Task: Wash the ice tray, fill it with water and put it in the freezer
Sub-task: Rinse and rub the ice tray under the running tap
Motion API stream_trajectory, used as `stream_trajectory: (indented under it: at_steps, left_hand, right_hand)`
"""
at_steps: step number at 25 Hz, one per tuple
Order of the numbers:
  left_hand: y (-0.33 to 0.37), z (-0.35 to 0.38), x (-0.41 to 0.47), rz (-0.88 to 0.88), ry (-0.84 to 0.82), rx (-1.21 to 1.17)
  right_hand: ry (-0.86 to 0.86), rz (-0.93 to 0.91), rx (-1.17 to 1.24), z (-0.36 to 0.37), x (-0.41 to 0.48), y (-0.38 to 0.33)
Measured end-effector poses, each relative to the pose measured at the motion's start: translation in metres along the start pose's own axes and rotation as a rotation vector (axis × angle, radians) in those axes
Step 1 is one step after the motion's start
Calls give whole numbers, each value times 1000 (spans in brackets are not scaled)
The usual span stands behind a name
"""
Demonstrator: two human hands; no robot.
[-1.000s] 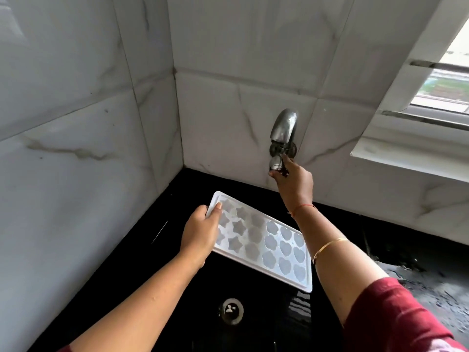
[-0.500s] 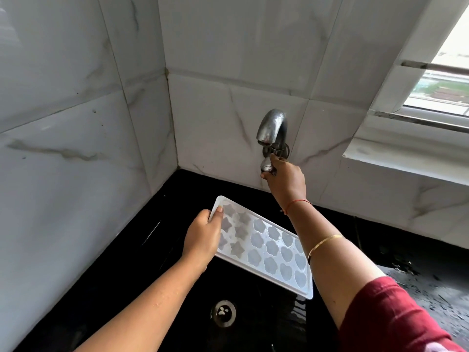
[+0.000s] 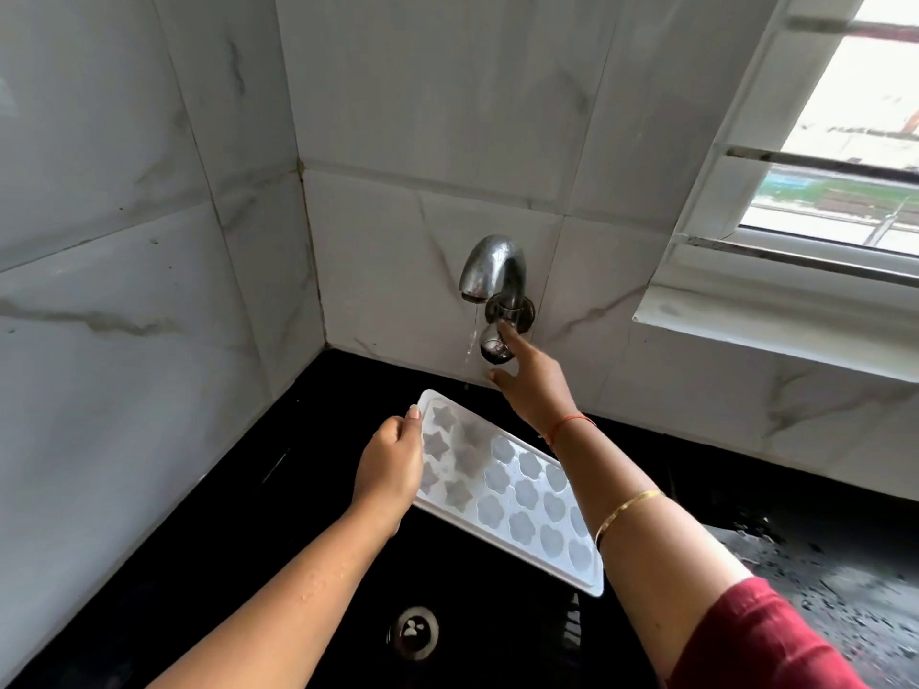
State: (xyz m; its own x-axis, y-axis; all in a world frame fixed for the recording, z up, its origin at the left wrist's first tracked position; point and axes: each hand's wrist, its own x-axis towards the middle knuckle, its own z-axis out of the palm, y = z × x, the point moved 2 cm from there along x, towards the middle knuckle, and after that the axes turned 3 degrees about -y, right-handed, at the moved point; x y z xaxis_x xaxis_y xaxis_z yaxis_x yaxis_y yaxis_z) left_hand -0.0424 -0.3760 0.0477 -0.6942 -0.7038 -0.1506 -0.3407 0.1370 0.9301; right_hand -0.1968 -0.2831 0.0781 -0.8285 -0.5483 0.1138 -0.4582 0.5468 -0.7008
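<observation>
Standing over a black sink (image 3: 209, 514) in a marble-tiled corner, window (image 3: 845, 141) right. Left hand (image 3: 390, 467) pinches the empty white tray (image 3: 512, 489) edge; right hand (image 3: 534, 385), fingers spread, touches the dribbling tap (image 3: 492, 271) knob.

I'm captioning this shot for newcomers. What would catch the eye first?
The white ice tray with star and flower moulds, held by the left hand over the black sink. Above it, the right hand touches the wall tap, which releases a thin trickle.
</observation>
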Motion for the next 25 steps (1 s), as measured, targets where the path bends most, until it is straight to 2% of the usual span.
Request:
stream_trajectory:
  at_steps: [4, 8, 11, 14, 20, 25]
  left_hand:
    - [2, 0, 4, -9, 28, -30]
    - [3, 3, 6, -15, 35, -81]
    - [8, 9, 8, -11, 56, -104]
    - [13, 17, 8, 16, 46, -142]
    - [16, 24, 11, 87, 28, -150]
    - [18, 21, 8, 104, 37, -169]
  right_hand:
    - [16, 24, -23, 4, -2, -1]
    - [210, 48, 73, 18, -30, 1]
    - [275, -29, 91, 30, -54, 2]
    - [218, -127, 53, 41, -69, 3]
    - [-20, -36, -84, 32, -73, -13]
    - [-20, -36, -199, 29, -70, -18]
